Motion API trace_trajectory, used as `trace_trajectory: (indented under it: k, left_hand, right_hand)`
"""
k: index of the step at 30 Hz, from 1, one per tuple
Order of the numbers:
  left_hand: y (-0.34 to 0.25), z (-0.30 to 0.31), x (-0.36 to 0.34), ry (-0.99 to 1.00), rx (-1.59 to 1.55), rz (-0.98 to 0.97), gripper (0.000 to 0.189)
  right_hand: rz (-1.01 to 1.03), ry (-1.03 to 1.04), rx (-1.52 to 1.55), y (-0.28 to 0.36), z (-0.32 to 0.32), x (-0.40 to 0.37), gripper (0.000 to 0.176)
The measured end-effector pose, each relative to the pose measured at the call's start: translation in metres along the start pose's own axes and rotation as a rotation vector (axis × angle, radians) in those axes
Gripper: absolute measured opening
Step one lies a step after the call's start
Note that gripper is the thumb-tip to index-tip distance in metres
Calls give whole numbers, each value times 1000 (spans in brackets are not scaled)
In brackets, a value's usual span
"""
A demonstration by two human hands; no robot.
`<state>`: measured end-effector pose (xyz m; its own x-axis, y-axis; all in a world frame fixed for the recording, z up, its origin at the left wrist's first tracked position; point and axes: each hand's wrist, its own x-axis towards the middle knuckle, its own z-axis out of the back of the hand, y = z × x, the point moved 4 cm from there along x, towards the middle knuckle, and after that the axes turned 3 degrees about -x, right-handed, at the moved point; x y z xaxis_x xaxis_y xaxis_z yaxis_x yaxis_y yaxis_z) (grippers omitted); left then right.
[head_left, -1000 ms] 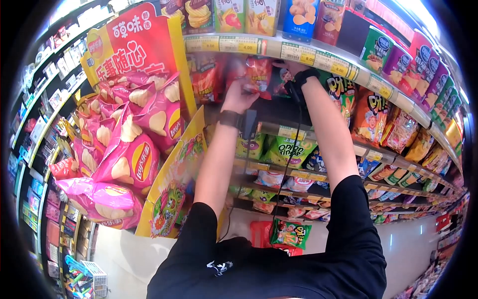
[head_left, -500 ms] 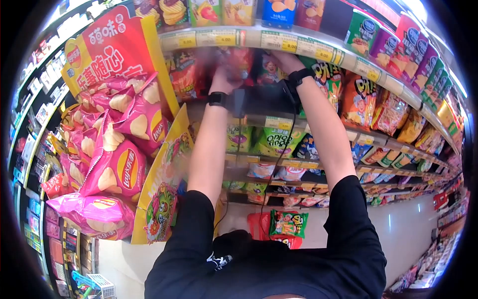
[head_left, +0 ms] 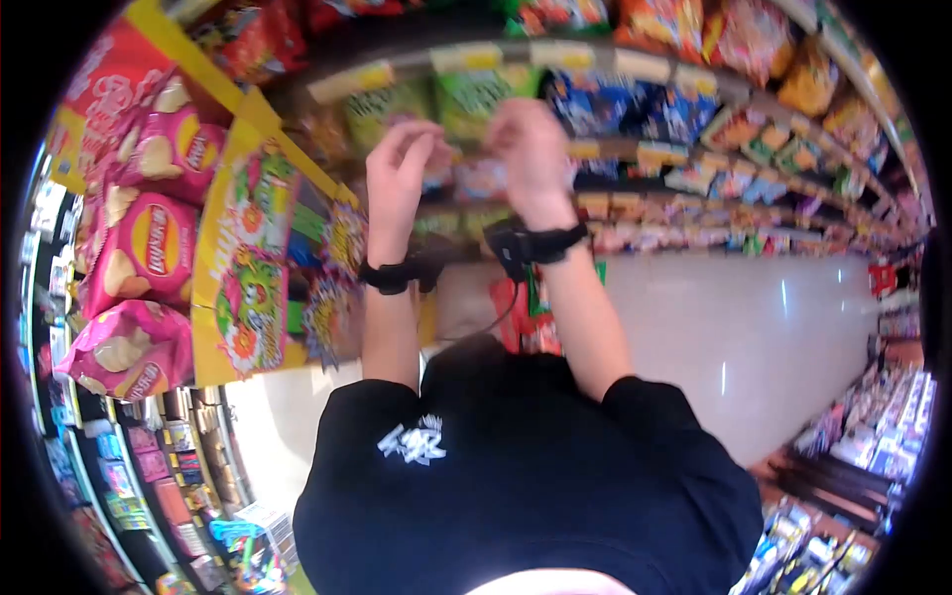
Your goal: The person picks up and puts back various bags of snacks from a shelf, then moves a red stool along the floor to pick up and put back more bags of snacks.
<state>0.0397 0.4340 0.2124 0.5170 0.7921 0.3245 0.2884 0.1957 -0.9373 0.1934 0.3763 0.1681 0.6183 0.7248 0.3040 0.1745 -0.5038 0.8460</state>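
Observation:
My left hand is raised before the shelves with its fingers bent and apart, nothing in it. To its right, my right hand is blurred by motion, and whether its fingers hold anything is unclear. Behind the hands stand green snack bags on a middle shelf. Both wrists wear black bands. Below my right forearm, red and green bags lie on the floor, partly hidden by the arm and shirt.
A yellow cardboard display with pink chip bags stands at the left. Blue bags are on the shelf to the right. Further shelves line the lower left, with pale floor at the right.
Both hands have come out of the upper shelf and down toward my body. The view has tilted downward, so the shelves and display appear higher or further left.

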Motion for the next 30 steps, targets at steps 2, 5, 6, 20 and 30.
trace_trajectory:
  k: [2, 5, 6, 20, 30]
  left_hand:
    - [61, -2, -41, 51, 39, 190, 16]
    - [183, 11, -106, 121, 105, 540, 16]
    - [219, 16, -129, 132, 177, 579, 16]
    - [498, 2, -356, 365, 458, 1204, 56]
    - [478, -64, -378, 185, 107, 1488, 66]
  right_hand:
    - [-412, 26, 117, -69, 19, -52, 5]
    - [-906, -349, 129, -172, 107, -138, 15]
    - [-949, -417, 86, -199, 140, -170, 20]
    - [-1409, -1007, -1057, -252, 354, -443, 62]
    - [-1418, -727, -209, -247, 416, -465, 91]
